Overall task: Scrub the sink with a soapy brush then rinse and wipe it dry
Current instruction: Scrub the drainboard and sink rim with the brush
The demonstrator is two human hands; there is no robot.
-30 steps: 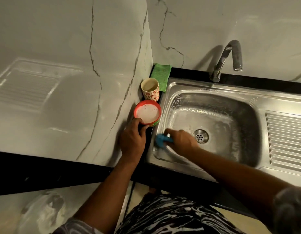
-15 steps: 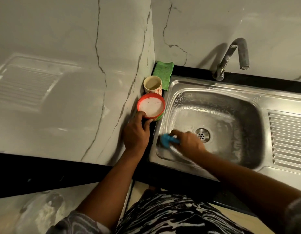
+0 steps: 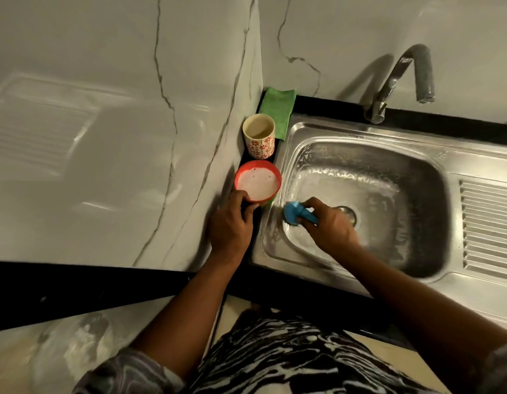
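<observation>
Your right hand [image 3: 332, 226] grips the brush [image 3: 296, 213], its head pressed low on the sink [image 3: 403, 177] wall at the left, suds all over. Your left hand [image 3: 229, 223] pinches the bowl [image 3: 278, 182] rim on the bench, probably keeping the soap steady for another dip.

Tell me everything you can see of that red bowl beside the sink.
The red bowl is round, looks plastic and stands upright, filled with white foamy liquid. It sits on the black counter strip between the wall and the sink, next to a flowered cup. The left hand grips its near rim.
</observation>
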